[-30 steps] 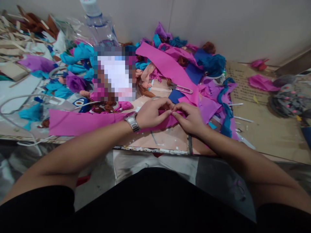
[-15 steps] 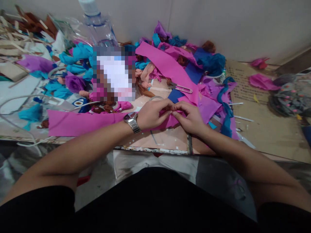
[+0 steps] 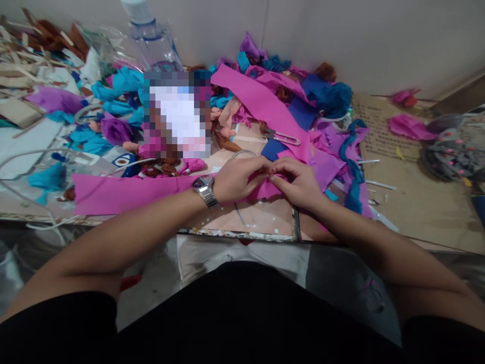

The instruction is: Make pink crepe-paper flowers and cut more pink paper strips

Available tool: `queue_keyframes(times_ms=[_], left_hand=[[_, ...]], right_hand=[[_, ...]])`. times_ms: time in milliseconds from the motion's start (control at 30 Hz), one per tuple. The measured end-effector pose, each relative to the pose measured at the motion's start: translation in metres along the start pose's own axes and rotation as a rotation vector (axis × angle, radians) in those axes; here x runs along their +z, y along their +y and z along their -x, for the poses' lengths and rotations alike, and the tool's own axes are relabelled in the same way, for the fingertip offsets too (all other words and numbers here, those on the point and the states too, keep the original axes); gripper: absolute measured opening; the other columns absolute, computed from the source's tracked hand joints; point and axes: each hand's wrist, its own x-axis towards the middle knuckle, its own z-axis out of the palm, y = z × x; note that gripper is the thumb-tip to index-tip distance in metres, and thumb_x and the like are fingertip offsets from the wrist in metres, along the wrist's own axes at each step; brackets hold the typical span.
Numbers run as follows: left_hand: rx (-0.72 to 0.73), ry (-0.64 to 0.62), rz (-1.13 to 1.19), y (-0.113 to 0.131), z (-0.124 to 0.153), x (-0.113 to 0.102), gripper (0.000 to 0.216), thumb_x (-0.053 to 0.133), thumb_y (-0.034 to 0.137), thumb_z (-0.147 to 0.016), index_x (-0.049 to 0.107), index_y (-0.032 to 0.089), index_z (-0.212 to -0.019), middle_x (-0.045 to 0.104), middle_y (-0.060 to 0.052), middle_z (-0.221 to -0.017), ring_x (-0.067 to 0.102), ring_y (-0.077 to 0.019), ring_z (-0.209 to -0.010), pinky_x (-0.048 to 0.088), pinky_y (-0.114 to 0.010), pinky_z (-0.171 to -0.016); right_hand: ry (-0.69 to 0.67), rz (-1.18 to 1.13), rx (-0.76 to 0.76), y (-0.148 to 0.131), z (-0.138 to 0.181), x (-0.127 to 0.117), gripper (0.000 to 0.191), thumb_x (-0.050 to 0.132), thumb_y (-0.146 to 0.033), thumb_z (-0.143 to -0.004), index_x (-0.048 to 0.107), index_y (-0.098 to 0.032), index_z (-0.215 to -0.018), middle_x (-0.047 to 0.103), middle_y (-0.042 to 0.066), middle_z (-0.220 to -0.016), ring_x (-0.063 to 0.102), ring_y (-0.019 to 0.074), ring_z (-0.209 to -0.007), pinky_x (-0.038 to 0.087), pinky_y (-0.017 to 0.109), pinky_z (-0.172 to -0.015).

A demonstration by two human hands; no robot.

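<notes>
Strip of pink material [image 3: 125,194] lies along the tabletop's [image 3: 261,217] front edge; my left hand [image 3: 235,179] and right hand [image 3: 301,184] pinch it, fingertips together, and uneven tugging could tear it.

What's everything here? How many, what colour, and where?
Front strip: one, pink, at both hands.
Back strip: one, pink, behind the hands.
Snips: one, silver, on back strip.
Crumpled pieces: many, mixed colours, across table.
Thin scraps: many, tan, far left.
Bottle: one, clear, back left.
Pixelated patch: one, mostly white, centre left.
Cable: at least one, white, left.
Cardboard: one, brown, right.
Dark bundle: one, pink-dotted, right.
Watch: one, silver, left wrist.
Shirt: one, black, bottom.
Left hand, right hand: one each, bare, centre, fingertips meeting.
</notes>
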Motion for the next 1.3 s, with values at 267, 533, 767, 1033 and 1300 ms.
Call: queue_keyframes(times_ms=[267,533,767,1033,1300], left_hand=[[0.036,0.003,-0.062,0.0002,0.0008,0.0009,0.015,0.059,0.021,-0.100,0.071,0.022,-0.109,0.079,-0.003,-0.103,0.074,-0.0177,-0.092,0.048,-0.029,-0.079],[0.068,0.032,-0.059,0.0012,0.0005,0.0025,0.013,0.059,0.023,-0.101,0.069,0.021,-0.109,0.078,-0.004,-0.105,0.073,-0.0178,-0.095,0.051,-0.030,-0.084],[0.050,0.019,-0.015,-0.0003,0.0009,-0.0001,0.014,0.061,0.021,-0.098,0.066,0.020,-0.112,0.076,-0.003,-0.106,0.071,-0.0176,-0.093,0.050,-0.030,-0.082],[0.049,0.007,-0.150,-0.0005,0.0019,0.0018,0.015,0.057,0.025,-0.104,0.068,0.022,-0.114,0.077,-0.004,-0.107,0.072,-0.0186,-0.094,0.047,-0.031,-0.079],[0.048,0.007,-0.090,0.0019,0.0019,0.0010,0.016,0.062,0.021,-0.097,0.066,0.021,-0.113,0.077,-0.003,-0.107,0.072,-0.0189,-0.095,0.049,-0.031,-0.082]], right_hand=[[-0.025,-0.054,0.051,0.0000,0.0000,-0.0017,0.008,0.071,-0.016,-0.086,0.073,-0.024,-0.084,0.077,0.005,-0.097,0.070,0.0226,-0.089,0.055,0.039,-0.078],[-0.063,-0.030,-0.026,0.0013,-0.0008,-0.0004,0.004,0.067,-0.022,-0.093,0.069,-0.023,-0.091,0.072,0.005,-0.098,0.068,0.0213,-0.093,0.055,0.038,-0.085],[-0.006,0.043,-0.102,0.0063,-0.0002,0.0007,0.005,0.071,-0.028,-0.095,0.070,-0.024,-0.092,0.073,0.007,-0.098,0.069,0.0230,-0.094,0.056,0.039,-0.084],[0.018,0.061,-0.098,0.0076,-0.0001,0.0017,0.005,0.069,-0.025,-0.095,0.071,-0.023,-0.091,0.074,0.007,-0.098,0.069,0.0225,-0.092,0.055,0.038,-0.083],[-0.039,0.105,-0.130,0.0054,-0.0005,0.0020,0.007,0.062,-0.025,-0.100,0.063,-0.023,-0.094,0.070,0.007,-0.099,0.066,0.0224,-0.094,0.054,0.039,-0.086]])
